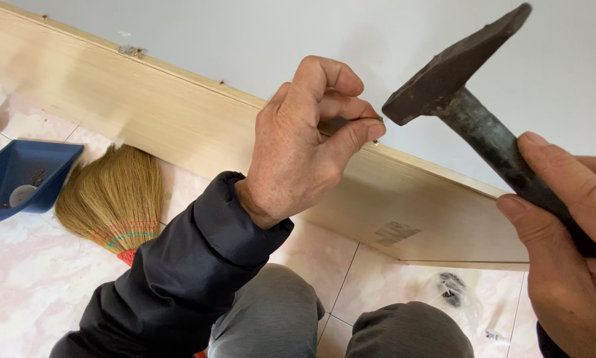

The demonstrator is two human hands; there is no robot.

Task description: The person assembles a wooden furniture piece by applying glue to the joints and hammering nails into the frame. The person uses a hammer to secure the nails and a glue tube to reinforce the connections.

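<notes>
In the head view, a nail (371, 120) was pinched between the fingers of the left hand (304, 142) at the top edge of the wooden baseboard (178, 126). The hammer (474, 113) was gripped by the right hand (563, 252), its head just beside the nail. Below the baseboard, left of a straw broom (116, 199), a blue dustpan (19, 176) was seen holding a small round object.

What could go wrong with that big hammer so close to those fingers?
The dark metal hammer head is right beside the left hand, whose fingers pinch a thin small nail at the top edge of the pale wooden baseboard. A slightly off swing might hit a fingertip, or bend the nail and dent the board.
</notes>
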